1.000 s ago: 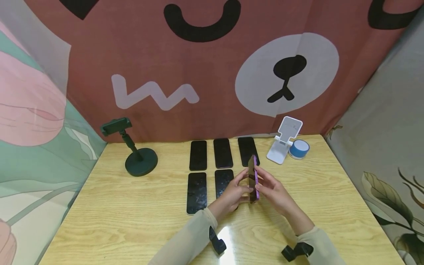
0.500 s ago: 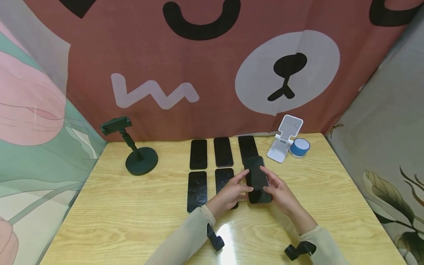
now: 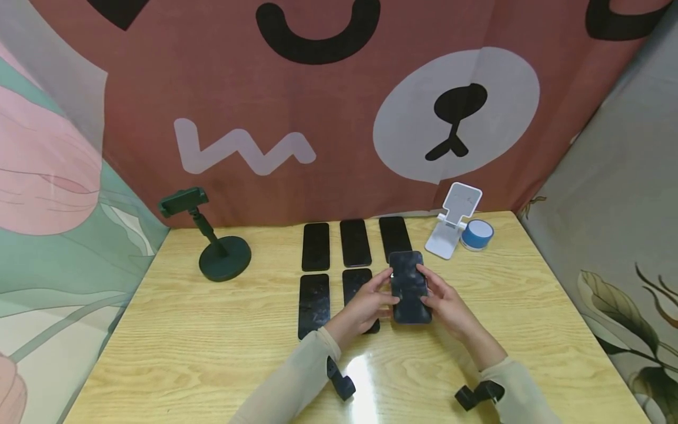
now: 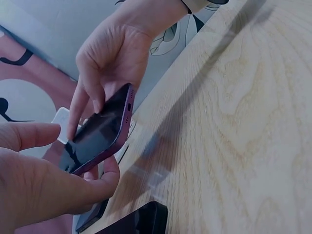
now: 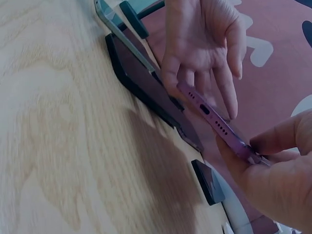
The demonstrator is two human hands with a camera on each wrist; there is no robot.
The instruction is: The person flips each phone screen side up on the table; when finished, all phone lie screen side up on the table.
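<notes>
In the head view a smartphone (image 3: 410,288) with a dark screen and a purple frame is held above the table, screen up. My left hand (image 3: 365,306) holds its left side, fingers curled beneath the edge; in the left wrist view the left thumb (image 4: 39,134) stands over the screen. My right hand (image 3: 449,305) grips the opposite side between thumb and fingers. The phone's purple bottom edge (image 5: 209,116), with charging port and speaker holes, faces the right wrist camera. Left of it a dark phone (image 3: 356,282) lies on the table, partly hidden by my left hand.
Several more dark phones lie in two rows, among them a front-left one (image 3: 313,306) and a back-right one (image 3: 394,235). A dark green phone stand (image 3: 225,259) is at the left. A white folding stand (image 3: 447,235) and a blue-and-white tape roll (image 3: 478,235) stand back right.
The held phone has turned from edge-on, purple side showing, to screen facing the head camera. Both hands keep their hold and stay nearly in place.
</notes>
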